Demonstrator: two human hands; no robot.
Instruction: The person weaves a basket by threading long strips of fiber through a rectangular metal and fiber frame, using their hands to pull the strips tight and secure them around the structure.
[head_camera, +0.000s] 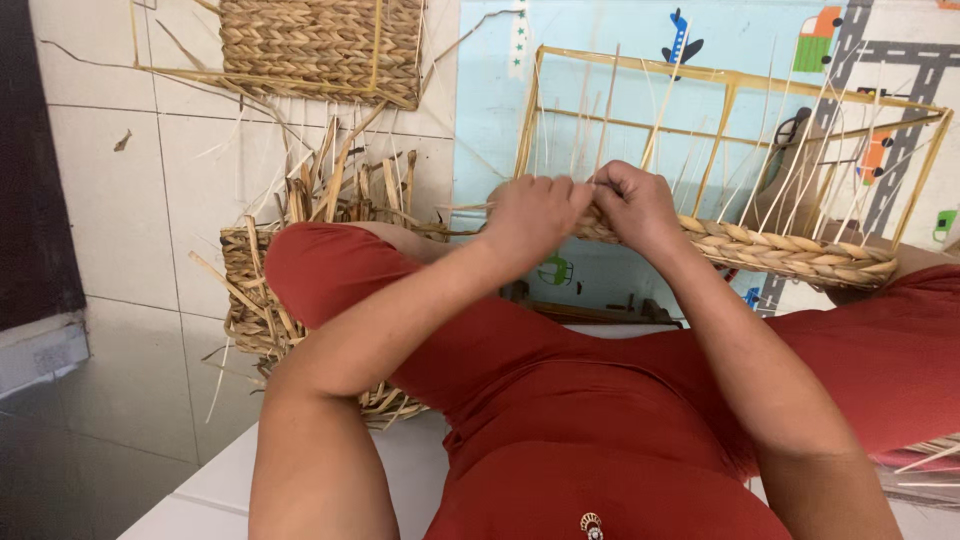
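A box-shaped basket frame (735, 80) of thin yellow sticks rests across my lap, with a thick braided straw band (790, 252) woven along its near edge. My left hand (532, 215) and my right hand (632, 203) meet at the left end of that braid, both with fingers closed on the straw strands there. Loose upright strands rise from the braid through the frame. My legs in red trousers (560, 400) lie under the frame.
A part-woven straw basket (250, 290) with loose ends sits on the tiled floor by my left knee. A flat woven mat (320, 45) lies farther away. A light-blue play mat (590, 30) with vehicle pictures lies under the frame.
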